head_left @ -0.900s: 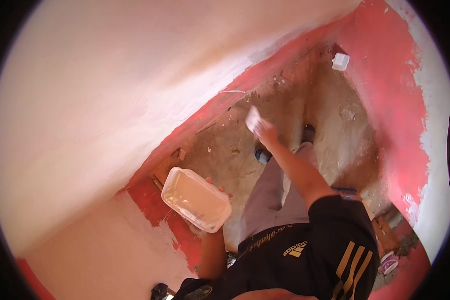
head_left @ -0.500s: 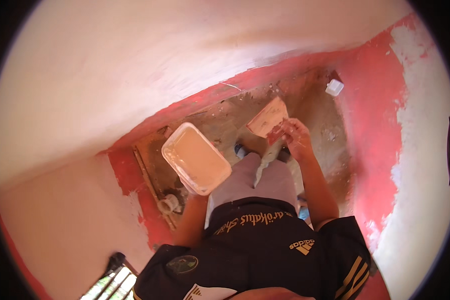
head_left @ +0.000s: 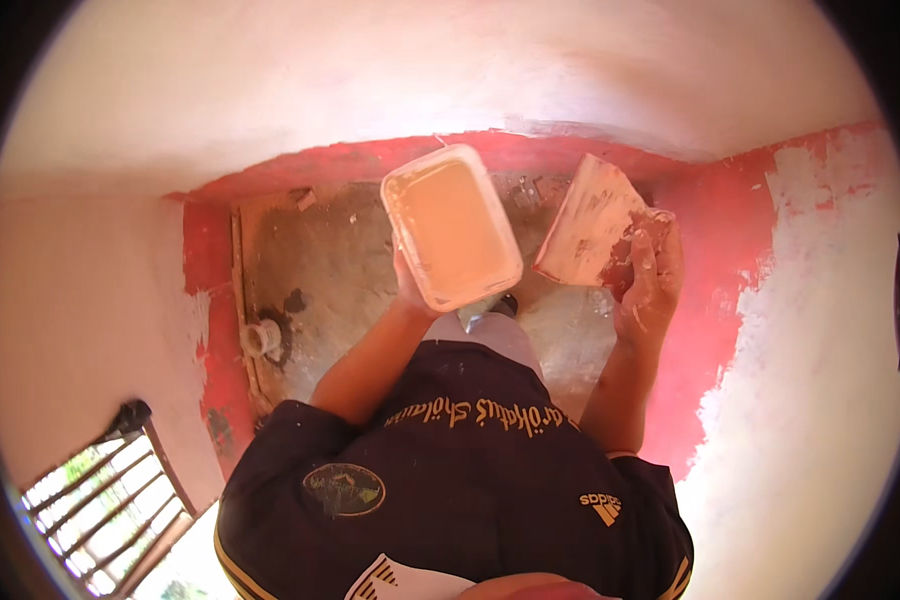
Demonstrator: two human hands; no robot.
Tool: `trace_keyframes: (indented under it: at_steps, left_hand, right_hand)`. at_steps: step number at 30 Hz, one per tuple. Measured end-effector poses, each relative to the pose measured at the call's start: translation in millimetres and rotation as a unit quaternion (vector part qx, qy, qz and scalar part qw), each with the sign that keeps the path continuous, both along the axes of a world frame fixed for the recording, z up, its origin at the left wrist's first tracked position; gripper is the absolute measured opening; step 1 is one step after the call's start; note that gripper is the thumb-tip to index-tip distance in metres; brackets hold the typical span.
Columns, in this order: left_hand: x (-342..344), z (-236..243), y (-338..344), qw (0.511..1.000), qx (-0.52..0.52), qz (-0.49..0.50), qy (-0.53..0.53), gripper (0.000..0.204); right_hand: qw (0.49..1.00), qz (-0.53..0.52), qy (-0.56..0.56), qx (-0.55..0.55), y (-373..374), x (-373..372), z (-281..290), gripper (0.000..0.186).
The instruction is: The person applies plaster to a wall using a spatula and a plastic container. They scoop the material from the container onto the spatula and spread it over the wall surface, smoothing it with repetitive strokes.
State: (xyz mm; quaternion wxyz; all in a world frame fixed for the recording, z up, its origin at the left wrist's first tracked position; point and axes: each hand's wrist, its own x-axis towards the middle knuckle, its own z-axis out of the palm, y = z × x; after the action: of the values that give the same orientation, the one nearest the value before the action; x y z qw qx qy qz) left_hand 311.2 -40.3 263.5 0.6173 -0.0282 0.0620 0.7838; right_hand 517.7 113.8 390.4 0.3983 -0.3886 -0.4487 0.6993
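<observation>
My left hand (head_left: 410,285) grips a rounded rectangular plastic tub (head_left: 451,226) from below and the left, its fingers partly hidden behind it. Creamy pale filler fills the tub. To the right, my right hand (head_left: 648,275) has its fingers on a flat, wedge-shaped spreader blade (head_left: 583,218), smeared with pinkish filler and darker patches. The blade is raised beside the tub, a small gap apart from it, with white smears on my fingers.
A pale wall (head_left: 450,70) with a red lower band (head_left: 340,160) curves ahead; patchy red-and-white walls stand at both sides. The dirty floor (head_left: 300,260) holds debris, a white pot (head_left: 262,338) and a pole (head_left: 238,300). A barred window (head_left: 100,510) is at lower left.
The view has swung round, bringing the window further in. Both hands have risen in the picture, the tub moving right and the blade turning face up beside it.
</observation>
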Motion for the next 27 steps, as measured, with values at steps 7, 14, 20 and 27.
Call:
trace_keyframes:
  at_steps: [7, 14, 20, 27]
  left_hand:
    - [100, 49, -16, 0.997, 0.038, -0.041, -0.057, 0.083]
    - [142, 40, -69, 0.999, -0.029, 0.012, 0.04, 0.07]
    - [160, 50, -105, 1.0, 0.001, 0.003, 0.018, 0.068]
    - [140, 51, -128, 0.999, 0.002, -0.017, 0.045, 0.065]
  right_hand:
    - [0.966, 0.119, -0.163, 0.163, -58, 25, 24, 0.032]
    - [0.909, 0.197, -0.255, 0.263, -125, 31, 20, 0.033]
    - [0.89, 0.194, -0.298, 0.286, -167, 41, 18, 0.038]
    - [0.887, 0.199, -0.278, 0.31, -186, 23, 14, 0.037]
